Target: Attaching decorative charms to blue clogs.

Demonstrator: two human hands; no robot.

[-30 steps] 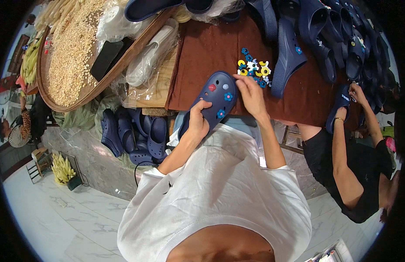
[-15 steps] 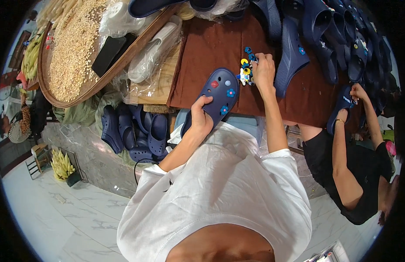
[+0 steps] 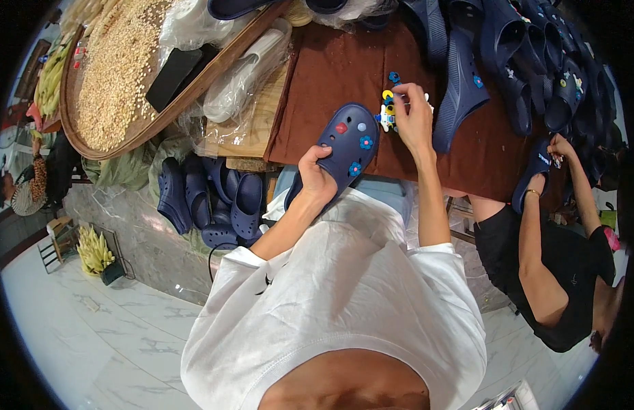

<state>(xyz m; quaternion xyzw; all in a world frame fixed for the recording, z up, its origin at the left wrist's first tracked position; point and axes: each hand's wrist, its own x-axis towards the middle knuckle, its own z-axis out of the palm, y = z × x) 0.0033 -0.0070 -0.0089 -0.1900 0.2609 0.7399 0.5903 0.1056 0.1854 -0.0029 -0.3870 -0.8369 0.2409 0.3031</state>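
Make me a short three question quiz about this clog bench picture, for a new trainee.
1. True or false: the left hand holds a navy clog.
2. What is the right hand touching? A) the small pile of charms B) the round tray of grain C) a black box
3. What colour is the cloth under the charms?
Key: 1 true; 2 A; 3 brown.

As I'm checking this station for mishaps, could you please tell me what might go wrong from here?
The left hand holds the navy clog by its heel end only, partly off the table edge, so it might tip. The right hand reaches into a small pile of charms; loose ones could scatter across the brown cloth.
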